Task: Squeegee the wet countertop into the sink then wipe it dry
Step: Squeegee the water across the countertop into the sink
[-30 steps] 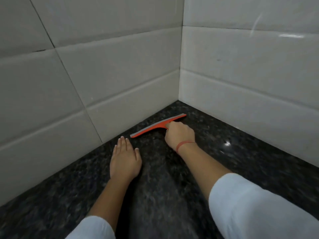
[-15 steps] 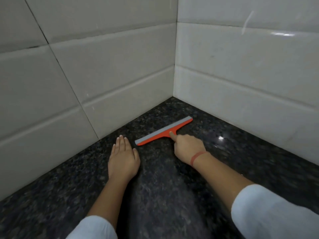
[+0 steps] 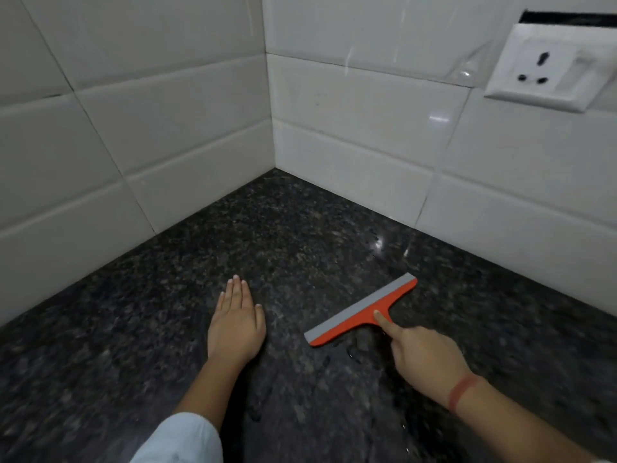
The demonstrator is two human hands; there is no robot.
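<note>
Since the earlier frames your squeegee (image 3: 362,310) has been drawn out of the corner, where it lay close to the left wall, and now sits further toward you and to the right on the dark speckled tabletop (image 3: 267,235). Your right hand (image 3: 424,355) has travelled with it; your left hand (image 3: 235,329) has held its place. Current position: the squeegee lies diagonally, grey blade strip on its far edge and orange body behind, one end pointing toward the right-hand tiled wall (image 3: 367,155), the other toward your left hand, well apart from both walls. Your right hand grips it at the handle, the forefinger laid straight along the orange neck and the remaining fingers curled under; the handle itself is hidden beneath the hand. A red band (image 3: 462,392) circles that wrist. Your left hand rests palm down on the tabletop, fingers straight and together, holding nothing, just beside the near end of the blade but not touching it. Water droplets (image 3: 354,354) sit on the stone just behind the blade, near your right hand, and a few more lie toward the right wall. A white wall socket (image 3: 547,66) is mounted on the tiles at upper right. A pale sleeve (image 3: 180,439) covers your left forearm at the lower edge.
</note>
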